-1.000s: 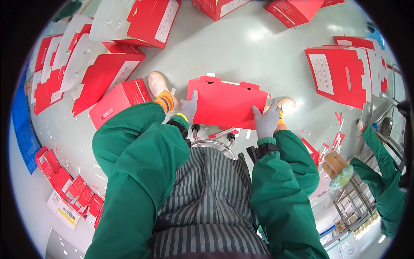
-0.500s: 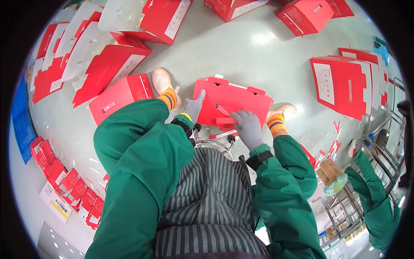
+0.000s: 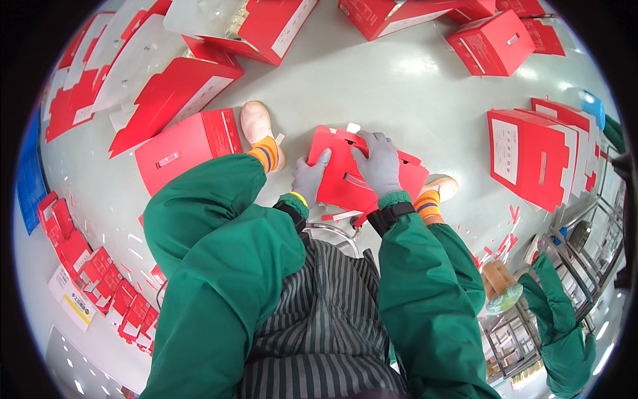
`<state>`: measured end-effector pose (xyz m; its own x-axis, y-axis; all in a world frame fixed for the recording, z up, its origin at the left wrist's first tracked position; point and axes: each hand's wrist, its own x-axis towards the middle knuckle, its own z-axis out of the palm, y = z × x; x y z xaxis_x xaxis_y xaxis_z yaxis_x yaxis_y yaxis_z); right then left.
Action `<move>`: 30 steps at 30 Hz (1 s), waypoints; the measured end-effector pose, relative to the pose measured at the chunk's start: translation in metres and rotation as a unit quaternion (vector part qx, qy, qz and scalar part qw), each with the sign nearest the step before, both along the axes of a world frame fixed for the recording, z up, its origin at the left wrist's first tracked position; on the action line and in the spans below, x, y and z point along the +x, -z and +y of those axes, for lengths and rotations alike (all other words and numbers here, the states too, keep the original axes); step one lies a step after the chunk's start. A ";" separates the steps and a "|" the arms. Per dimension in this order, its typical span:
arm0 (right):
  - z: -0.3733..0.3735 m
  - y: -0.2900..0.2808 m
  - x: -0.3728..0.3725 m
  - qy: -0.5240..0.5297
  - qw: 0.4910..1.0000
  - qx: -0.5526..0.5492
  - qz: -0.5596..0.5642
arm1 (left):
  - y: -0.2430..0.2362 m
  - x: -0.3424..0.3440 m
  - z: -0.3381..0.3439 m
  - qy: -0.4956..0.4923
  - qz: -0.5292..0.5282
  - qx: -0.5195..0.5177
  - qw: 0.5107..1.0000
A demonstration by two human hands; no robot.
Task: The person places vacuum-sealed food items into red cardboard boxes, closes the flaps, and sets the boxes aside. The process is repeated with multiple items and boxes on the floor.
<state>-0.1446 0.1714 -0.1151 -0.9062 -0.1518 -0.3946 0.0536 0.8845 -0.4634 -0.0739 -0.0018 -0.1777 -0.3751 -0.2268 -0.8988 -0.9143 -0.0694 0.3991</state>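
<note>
A red cardboard box (image 3: 335, 171) stands between my feet, tilted, with its top towards me. Its handle slot and the cut-out tabs along its far edge are visible. My left hand (image 3: 310, 178), in a grey glove, grips the left side, thumb resting on top and the other fingers hidden below. Over the far part of the top lies my right hand (image 3: 380, 165), also gloved, its fingers bent over the far edge and flap, thumb pressed on the panel. A chrome ring (image 3: 332, 233), partly hidden, curves under the near side of the box, beside red and white cardboard strips (image 3: 339, 215).
A closed red box (image 3: 178, 154) lies by my left foot. Open red boxes (image 3: 183, 83) with white liners line the far left. More boxes stand at far right (image 3: 495, 45) and right (image 3: 531, 156). Cardboard scraps (image 3: 505, 246) litter the floor near a person in green (image 3: 558, 312) and metal racks.
My right hand has left the red strip near the handle slot and moved to the box's far edge. The box has turned and tilted, and my left hand now grips its side lower down.
</note>
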 end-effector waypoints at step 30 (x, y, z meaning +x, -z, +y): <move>-0.017 0.022 0.014 -0.009 0.985 -0.073 0.158 | -0.020 -0.005 0.020 0.043 -0.030 -0.154 0.987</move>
<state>-0.1310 0.1543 -0.1370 -0.9771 -0.2022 -0.0666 -0.1277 0.8068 -0.5768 -0.0786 0.0180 -0.1573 -0.3529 -0.4629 -0.8131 -0.9341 0.1251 0.3343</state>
